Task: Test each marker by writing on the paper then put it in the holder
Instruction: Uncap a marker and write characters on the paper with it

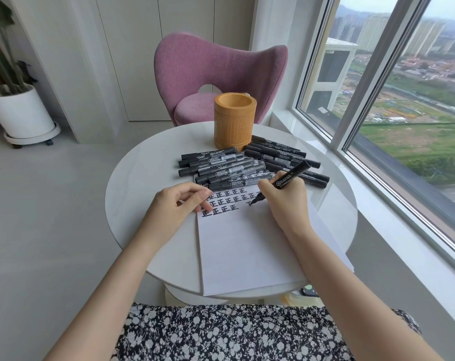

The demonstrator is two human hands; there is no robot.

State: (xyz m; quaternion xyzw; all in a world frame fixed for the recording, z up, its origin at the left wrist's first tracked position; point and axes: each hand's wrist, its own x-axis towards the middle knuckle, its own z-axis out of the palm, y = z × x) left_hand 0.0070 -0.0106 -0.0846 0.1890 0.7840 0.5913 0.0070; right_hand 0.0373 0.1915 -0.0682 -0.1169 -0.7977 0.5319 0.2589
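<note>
My right hand (282, 196) grips an uncapped black marker (290, 175), its tip touching the white paper (247, 246) at the end of the third row of black written characters (221, 204). My left hand (179, 201) rests on the paper's upper left edge, with its fingers curled; whether it holds a cap I cannot tell. Several capped black markers (221, 165) lie in a pile at the top of the paper, and more markers (281, 152) lie to the right of it. The orange cylindrical holder (234, 121) stands upright behind them.
The round white table (143, 178) carries everything. A pink chair (216, 74) stands behind it, a window (403, 100) runs along the right, and a white plant pot (20, 113) sits on the floor at the left.
</note>
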